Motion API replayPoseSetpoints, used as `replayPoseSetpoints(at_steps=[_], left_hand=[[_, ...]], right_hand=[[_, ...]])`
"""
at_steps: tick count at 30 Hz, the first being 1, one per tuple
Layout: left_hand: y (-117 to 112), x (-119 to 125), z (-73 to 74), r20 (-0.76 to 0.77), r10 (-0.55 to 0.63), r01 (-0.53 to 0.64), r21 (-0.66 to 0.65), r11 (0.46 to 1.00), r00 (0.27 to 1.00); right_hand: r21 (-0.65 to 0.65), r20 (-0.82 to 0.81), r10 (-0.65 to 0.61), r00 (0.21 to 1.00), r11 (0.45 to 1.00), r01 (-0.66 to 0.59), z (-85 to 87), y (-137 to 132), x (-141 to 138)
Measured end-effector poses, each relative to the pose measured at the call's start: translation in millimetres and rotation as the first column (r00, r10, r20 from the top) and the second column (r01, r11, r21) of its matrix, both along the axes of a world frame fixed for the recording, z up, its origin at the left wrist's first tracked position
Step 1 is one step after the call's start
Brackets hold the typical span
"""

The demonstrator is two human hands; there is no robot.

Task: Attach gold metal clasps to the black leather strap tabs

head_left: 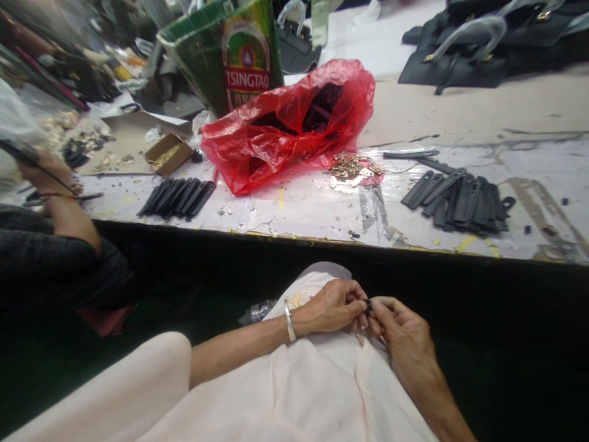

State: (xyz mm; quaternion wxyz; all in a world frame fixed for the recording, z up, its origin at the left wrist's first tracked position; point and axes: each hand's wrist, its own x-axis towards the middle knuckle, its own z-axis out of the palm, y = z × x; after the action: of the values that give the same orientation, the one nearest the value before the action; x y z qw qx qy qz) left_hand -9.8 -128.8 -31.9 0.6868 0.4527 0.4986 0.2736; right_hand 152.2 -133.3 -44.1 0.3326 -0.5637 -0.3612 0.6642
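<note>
Both my hands rest on my lap, below the table's front edge. My left hand (334,306), with a silver bangle on the wrist, and my right hand (399,328) meet fingertip to fingertip and pinch a small dark piece (369,304) between them. The piece is mostly hidden by the fingers. On the table above lie a pile of black strips (460,199) at the right, a second row of black strips (177,197) at the left, and a small heap of gold metal fittings (352,167) in the middle.
A red plastic bag (294,126) holding dark pieces sits mid-table, with a green Tsingtao carton (234,55) behind it and a small cardboard box (168,155) to its left. Black handbags (488,43) lie far right. Another person's hand (46,175) works at the left.
</note>
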Motion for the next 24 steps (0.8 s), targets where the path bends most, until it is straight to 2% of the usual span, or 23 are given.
replayPoseSetpoints(at_steps=[2, 4, 6, 9, 12, 21, 24], left_hand=[[1, 0, 2.9, -0.144, -0.018, 0.030, 0.085, 0.996, 0.989], [3, 1, 2.2, -0.206, -0.027, 0.049, 0.101, 0.994, 0.978], [4, 2, -3.0, -0.170, -0.028, 0.039, 0.062, 0.997, 0.985], [5, 4, -13.3, -0.025, -0.006, 0.006, -0.029, 1.000, 1.000], [7, 8, -17.7, 0.058, 0.037, -0.032, -0.084, 0.996, 0.998], [13, 16, -20.3, 0.042, 0.097, -0.089, -0.157, 0.984, 0.994], [11, 16, -20.6, 0.014, 0.097, -0.094, -0.137, 0.986, 0.995]], right_hand=[[-0.053, -0.035, -0.020, 0.999, 0.998, 0.018, 2.3, -1, -2], [-0.079, -0.048, -0.039, 0.998, 0.996, 0.035, 3.3, -1, -2], [-0.073, -0.046, -0.054, 0.998, 0.996, 0.050, 2.0, -1, -2], [-0.046, -0.058, -0.056, 0.997, 0.997, 0.054, -3.6, 0, -1], [-0.027, -0.071, -0.059, 0.996, 0.998, 0.057, -9.0, 1, -2], [0.019, 0.038, -0.070, 0.997, 0.997, 0.069, -13.5, 2, 0], [-0.003, 0.030, -0.072, 0.997, 0.997, 0.072, -14.9, 2, -1]])
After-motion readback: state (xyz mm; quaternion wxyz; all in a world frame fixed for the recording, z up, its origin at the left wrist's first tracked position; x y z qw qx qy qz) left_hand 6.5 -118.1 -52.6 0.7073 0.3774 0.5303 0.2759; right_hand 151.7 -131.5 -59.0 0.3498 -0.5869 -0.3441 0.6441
